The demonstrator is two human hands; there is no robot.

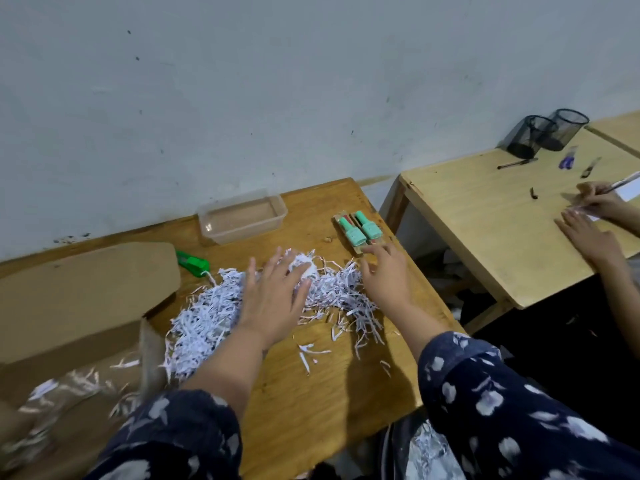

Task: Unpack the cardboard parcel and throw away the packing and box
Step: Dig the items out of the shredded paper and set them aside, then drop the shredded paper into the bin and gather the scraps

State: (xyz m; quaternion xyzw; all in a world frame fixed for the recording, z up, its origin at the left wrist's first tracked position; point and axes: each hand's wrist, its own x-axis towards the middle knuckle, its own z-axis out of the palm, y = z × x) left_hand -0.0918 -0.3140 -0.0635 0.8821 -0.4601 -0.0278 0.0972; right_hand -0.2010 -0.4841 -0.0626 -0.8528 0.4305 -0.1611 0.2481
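shredded paper [221, 313] heaped on desk [311, 393]; both hands spread flat on it

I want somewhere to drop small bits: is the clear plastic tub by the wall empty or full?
Empty. The clear plastic tub shows only the wooden table through its bottom; nothing lies inside.

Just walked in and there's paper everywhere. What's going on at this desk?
A person is unpacking a parcel. Both hands, left hand and right hand, are spread open over a heap of shredded paper on the wooden desk. The opened cardboard box sits to the left, and two mint-green bottles lie beyond the right hand.
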